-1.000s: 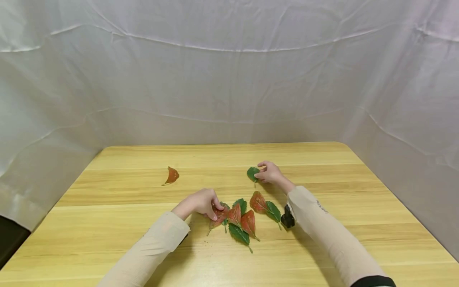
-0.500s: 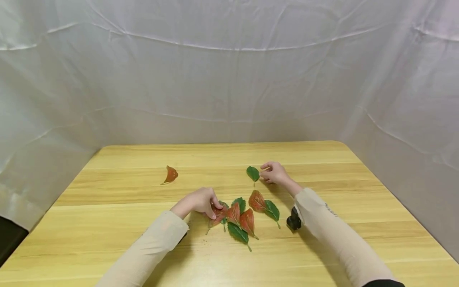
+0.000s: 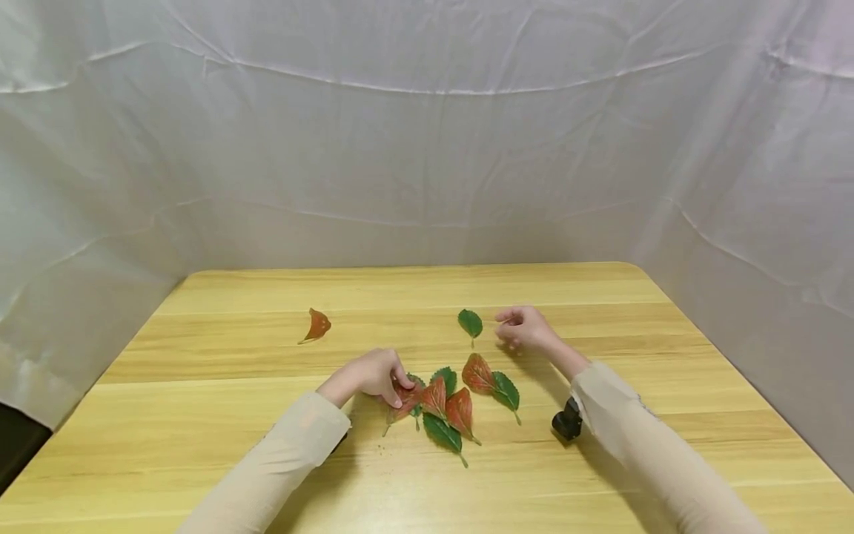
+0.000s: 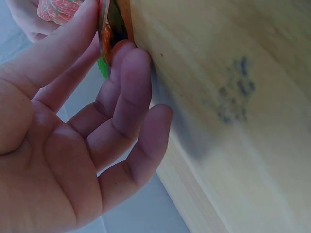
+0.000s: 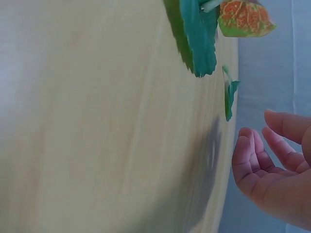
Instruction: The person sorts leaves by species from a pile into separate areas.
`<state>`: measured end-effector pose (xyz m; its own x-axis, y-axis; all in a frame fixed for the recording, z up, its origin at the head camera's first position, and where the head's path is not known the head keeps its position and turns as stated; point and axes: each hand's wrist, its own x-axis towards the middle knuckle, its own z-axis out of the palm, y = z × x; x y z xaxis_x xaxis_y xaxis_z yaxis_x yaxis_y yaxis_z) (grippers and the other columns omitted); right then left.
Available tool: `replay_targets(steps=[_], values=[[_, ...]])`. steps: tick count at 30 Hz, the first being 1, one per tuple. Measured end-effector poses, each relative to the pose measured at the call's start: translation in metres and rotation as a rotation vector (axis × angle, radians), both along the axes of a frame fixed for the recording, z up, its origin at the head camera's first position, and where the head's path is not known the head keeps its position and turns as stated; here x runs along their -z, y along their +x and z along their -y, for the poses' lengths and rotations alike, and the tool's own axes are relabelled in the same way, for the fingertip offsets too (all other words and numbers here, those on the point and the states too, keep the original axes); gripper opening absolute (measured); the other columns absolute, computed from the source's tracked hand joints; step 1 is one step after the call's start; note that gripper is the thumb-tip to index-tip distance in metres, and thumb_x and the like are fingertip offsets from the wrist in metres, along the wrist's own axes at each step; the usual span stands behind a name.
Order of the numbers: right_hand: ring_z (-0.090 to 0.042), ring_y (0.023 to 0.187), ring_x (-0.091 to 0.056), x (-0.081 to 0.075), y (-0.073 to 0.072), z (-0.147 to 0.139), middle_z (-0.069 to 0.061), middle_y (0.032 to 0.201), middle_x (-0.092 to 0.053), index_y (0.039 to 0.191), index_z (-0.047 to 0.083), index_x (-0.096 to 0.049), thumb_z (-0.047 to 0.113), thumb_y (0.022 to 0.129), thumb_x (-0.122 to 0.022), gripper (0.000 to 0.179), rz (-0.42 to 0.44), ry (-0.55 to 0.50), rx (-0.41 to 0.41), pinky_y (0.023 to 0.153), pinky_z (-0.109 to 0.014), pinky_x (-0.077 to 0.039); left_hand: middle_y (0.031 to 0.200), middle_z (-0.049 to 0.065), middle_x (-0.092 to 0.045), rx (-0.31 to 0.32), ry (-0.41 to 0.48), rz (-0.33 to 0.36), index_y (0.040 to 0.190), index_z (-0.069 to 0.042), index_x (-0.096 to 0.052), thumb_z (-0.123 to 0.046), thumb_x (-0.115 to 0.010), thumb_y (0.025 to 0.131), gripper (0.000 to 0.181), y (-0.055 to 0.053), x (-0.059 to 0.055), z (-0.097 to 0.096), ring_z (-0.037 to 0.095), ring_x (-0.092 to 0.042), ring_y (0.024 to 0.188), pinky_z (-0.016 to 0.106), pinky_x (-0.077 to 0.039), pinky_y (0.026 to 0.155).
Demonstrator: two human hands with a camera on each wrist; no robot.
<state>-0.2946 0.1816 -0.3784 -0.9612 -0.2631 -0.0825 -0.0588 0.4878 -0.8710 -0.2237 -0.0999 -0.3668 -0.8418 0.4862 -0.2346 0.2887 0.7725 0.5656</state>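
My left hand (image 3: 373,376) pinches a red leaf (image 3: 404,406) between thumb and fingers, at the left end of a leaf cluster. In the left wrist view that leaf (image 4: 105,36) is seen edge-on by the thumb, while the other fingers curl loosely over the wood. My right hand (image 3: 528,329) hovers with loosely bent fingers, holding nothing, to the right of a lone green leaf (image 3: 470,322). The right wrist view also shows a gap between the hand (image 5: 277,170) and this small green leaf (image 5: 230,97).
Red leaves (image 3: 460,412) and green leaves (image 3: 443,433) overlap in the cluster. Just right of it, a red leaf (image 3: 477,373) touches a green leaf (image 3: 507,391). A single curled red leaf (image 3: 319,325) lies farther left on the wooden table (image 3: 220,415). Pale curtain (image 3: 427,163) surrounds the table.
My right hand has let go of the green leaf and drawn away to the right, leaving it lying on the table. The left hand has stayed on its red leaf.
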Motion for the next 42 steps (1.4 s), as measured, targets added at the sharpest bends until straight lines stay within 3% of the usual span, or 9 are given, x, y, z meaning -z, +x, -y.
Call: replay_targets(steps=[15, 25, 42], values=[[-0.018, 0.066, -0.050, -0.003, 0.033, -0.011, -0.017, 0.085, -0.057, 0.107, -0.019, -0.049, -0.006, 0.080, -0.058, 0.031, -0.034, -0.035, -0.109, 0.055, -0.023, -0.045, 0.097, 0.008, -0.065, -0.016, 0.001, 0.012, 0.090, -0.006, -0.072, 0.001, -0.078, 0.063, 0.028, 0.001, 0.000, -0.001, 0.008, -0.045, 0.047, 0.020, -0.041, 0.046], [-0.027, 0.077, -0.055, -0.005, 0.055, -0.013, -0.015, 0.086, -0.058, 0.104, -0.018, -0.052, -0.005, 0.079, -0.059, 0.028, -0.060, -0.020, -0.168, 0.062, -0.031, -0.049, 0.098, 0.008, -0.065, -0.030, -0.004, 0.015, 0.090, -0.007, -0.072, 0.001, -0.078, 0.063, 0.028, 0.000, 0.002, -0.002, 0.008, -0.045, 0.044, 0.020, -0.041, 0.046], [-0.017, 0.072, -0.053, -0.006, 0.071, -0.020, -0.010, 0.083, -0.058, 0.100, -0.017, -0.055, -0.003, 0.078, -0.062, 0.026, -0.044, -0.002, -0.277, 0.058, -0.026, -0.048, 0.098, 0.008, -0.065, -0.037, 0.002, 0.029, 0.090, -0.007, -0.072, 0.001, -0.077, 0.064, 0.028, 0.000, -0.001, -0.002, 0.010, -0.046, 0.043, 0.020, -0.042, 0.045]])
